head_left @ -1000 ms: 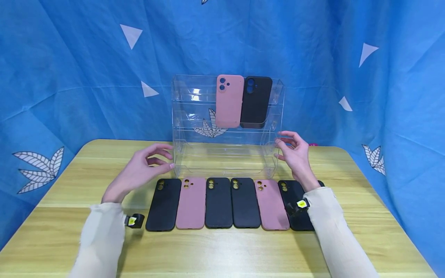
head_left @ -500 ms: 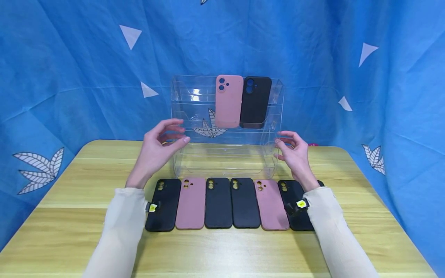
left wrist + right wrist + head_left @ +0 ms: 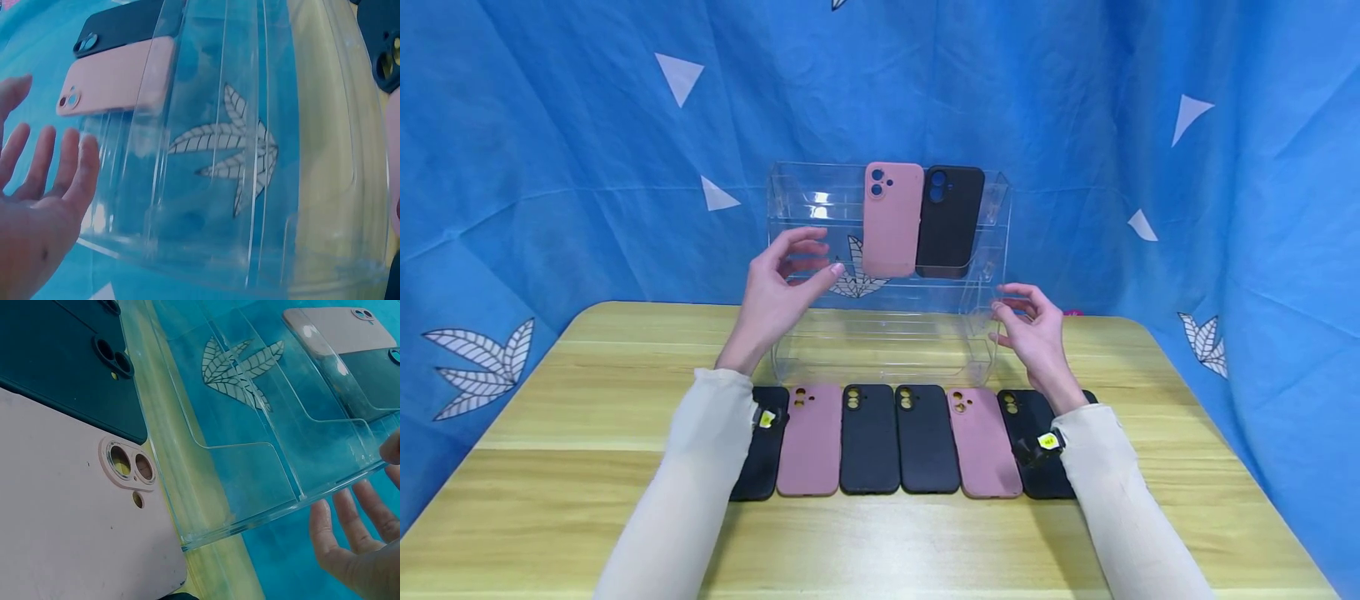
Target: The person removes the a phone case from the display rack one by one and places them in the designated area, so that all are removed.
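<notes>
A pink phone case [image 3: 892,221] and a black phone case [image 3: 951,221] stand side by side in the upper part of a clear acrylic display rack [image 3: 880,367]. My left hand [image 3: 782,283] hovers in front of the rack's left half with loosely bent fingers, apart from the pink case and holding nothing. At the rack's right side is my right hand [image 3: 1033,329], its fingertips close to or touching the side wall; contact is hard to tell. In the right wrist view the fingers [image 3: 350,519] lie along the outer edge, not wrapped round it.
Several pink and black cases lie in a row before the rack, among them a pink case [image 3: 810,442], a black case [image 3: 870,442] and another pink case [image 3: 987,446]. My sleeves partly cover the outermost ones. A blue curtain [image 3: 587,167] hangs behind the wooden table [image 3: 880,550].
My left hand has risen and moved right, from the rack's lower left edge to before its middle tier, near the pink case. The right hand stays at the rack's right side.
</notes>
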Demonstrator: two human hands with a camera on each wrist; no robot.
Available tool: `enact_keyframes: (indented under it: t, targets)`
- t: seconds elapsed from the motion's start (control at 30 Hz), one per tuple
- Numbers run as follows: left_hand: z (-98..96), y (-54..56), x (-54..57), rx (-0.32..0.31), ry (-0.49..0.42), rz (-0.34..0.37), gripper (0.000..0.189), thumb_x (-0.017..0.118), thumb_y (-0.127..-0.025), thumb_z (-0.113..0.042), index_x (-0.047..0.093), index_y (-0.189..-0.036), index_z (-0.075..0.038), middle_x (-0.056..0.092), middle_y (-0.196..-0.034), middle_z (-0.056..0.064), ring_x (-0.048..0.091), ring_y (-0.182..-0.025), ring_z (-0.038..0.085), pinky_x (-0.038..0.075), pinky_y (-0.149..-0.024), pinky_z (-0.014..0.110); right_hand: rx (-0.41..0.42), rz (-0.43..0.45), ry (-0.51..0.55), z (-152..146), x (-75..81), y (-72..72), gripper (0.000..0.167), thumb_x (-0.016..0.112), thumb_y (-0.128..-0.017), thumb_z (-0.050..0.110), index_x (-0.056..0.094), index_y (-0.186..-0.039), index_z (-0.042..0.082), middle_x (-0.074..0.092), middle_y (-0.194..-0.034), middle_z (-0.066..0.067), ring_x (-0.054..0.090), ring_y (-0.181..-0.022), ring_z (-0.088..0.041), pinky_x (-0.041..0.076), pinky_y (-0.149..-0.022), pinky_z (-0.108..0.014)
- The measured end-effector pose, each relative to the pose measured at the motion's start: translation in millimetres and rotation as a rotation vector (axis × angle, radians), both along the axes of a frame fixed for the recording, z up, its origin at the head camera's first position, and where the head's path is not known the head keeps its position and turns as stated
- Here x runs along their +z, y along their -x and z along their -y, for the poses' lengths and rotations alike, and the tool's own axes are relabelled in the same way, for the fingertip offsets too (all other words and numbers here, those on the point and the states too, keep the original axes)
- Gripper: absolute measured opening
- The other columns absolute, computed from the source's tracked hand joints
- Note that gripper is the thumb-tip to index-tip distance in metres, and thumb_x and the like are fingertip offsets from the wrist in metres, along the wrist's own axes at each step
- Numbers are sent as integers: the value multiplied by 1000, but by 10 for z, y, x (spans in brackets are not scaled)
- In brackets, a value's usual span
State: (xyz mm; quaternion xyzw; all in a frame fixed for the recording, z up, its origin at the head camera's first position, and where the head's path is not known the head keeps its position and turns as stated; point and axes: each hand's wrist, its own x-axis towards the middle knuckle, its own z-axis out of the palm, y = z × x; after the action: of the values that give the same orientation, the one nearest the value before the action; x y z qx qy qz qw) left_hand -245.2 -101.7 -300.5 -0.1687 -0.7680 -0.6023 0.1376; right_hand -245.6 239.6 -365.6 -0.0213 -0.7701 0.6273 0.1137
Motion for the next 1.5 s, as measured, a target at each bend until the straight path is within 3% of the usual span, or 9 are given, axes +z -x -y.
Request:
enact_keyframes:
  t: [0.17,0.4,0.6,0.87,1.03,1.17,1.3,1.5]
  targets:
    - [-129,93,-3,46,-24,-6,48,76,-94,-29,60,-138,-21,63,-131,8,66,-117,21,58,-98,39,3,0,6,1,-12,3,31,62,-103,22,57,-132,12,60,-115,5,65,-108,-22,64,-75,-27]
    - [-312,236,21,63,-42,-5,49,75,-94,-28,58,-140,-20,61,-134,12,64,-119,22,54,-106,40,0,-4,-3,-19,-21,-10,32,62,-103,23,57,-132,12,60,-116,4,65,-109,-22,64,-75,-27]
    - [-459,343,69,89,-43,10,50,75,-94,-29,58,-140,-19,61,-133,11,64,-119,22,55,-103,38,-5,0,-3,-25,-23,-5,33,62,-102,23,56,-133,11,60,-116,4,66,-106,-18,63,-74,-26]
    - [-610,479,84,132,-2,76,51,74,-95,-29,56,-142,-24,62,-132,4,63,-121,21,55,-102,38,1,5,-1,-17,-12,-4,38,61,-103,23,54,-137,7,60,-118,3,65,-112,-27,63,-75,-26]
    - [-667,517,90,172,21,100,52,74,-95,-30,55,-142,-25,61,-132,3,62,-121,20,55,-101,38,2,2,-1,-13,-3,-2,34,61,-103,22,55,-134,10,60,-115,4,67,-105,-19,63,-74,-25]
    - [-692,536,88,200,26,78,51,74,-95,-27,55,-141,-23,62,-131,4,63,-117,20,56,-100,37,8,-4,-1,-10,8,-3,33,61,-103,21,56,-133,10,61,-114,4,67,-102,-16,63,-74,-25]
    - [-718,571,91,228,32,35,50,74,-95,-25,55,-141,-19,64,-125,7,66,-109,22,58,-95,37,8,-1,1,-10,14,-9,33,61,-103,21,56,-133,10,61,-113,5,66,-107,-24,64,-73,-26]
    - [-766,615,95,277,15,18,43,72,-96,-18,59,-137,-15,65,-119,10,68,-102,23,59,-91,38,4,7,-3,-18,24,-29,36,61,-103,23,54,-135,8,61,-115,5,66,-110,-26,63,-75,-26]
